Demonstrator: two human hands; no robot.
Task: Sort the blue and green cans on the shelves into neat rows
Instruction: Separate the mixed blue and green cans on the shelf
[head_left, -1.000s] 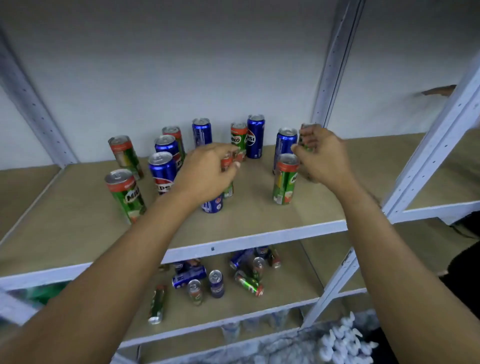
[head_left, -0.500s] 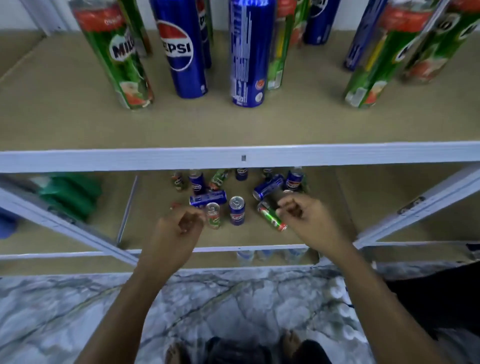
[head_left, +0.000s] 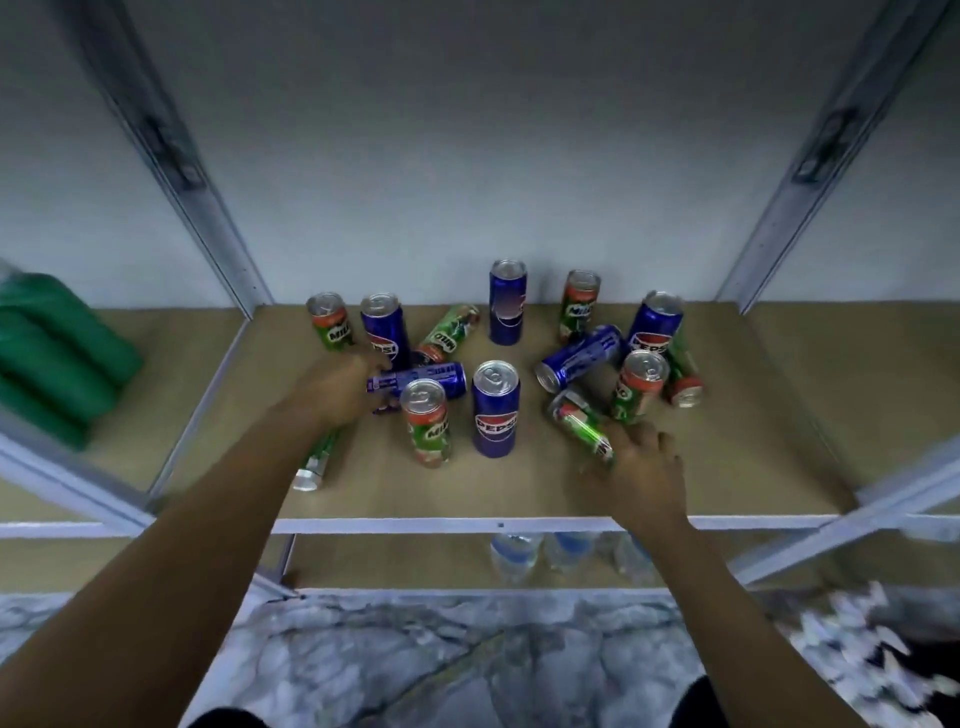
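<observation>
Blue and green cans are scattered on the shelf board (head_left: 519, 488), some upright, some lying. My left hand (head_left: 337, 389) rests against the left end of a lying blue can (head_left: 431, 375); its fingers are hidden behind the hand. My right hand (head_left: 644, 467) has its fingers apart at the near end of a lying green can (head_left: 579, 421). Between my hands stand a green can (head_left: 427, 423) and a blue can (head_left: 495, 410). Another green can (head_left: 317, 462) lies under my left forearm. At the back stand a blue can (head_left: 507, 301) and a green can (head_left: 581, 304).
Green packs (head_left: 52, 353) fill the neighbouring bay on the left. Slanted metal shelf posts (head_left: 208, 218) frame the bay on both sides. Water bottles (head_left: 519, 553) stand on the shelf below. Marble floor (head_left: 415, 660) lies beneath, with white objects (head_left: 857, 639) at the right.
The view has dropped from the upper shelf to the lower one. Both hands left the upper cans and reached down and forward to the lying cans on the lower shelf.
</observation>
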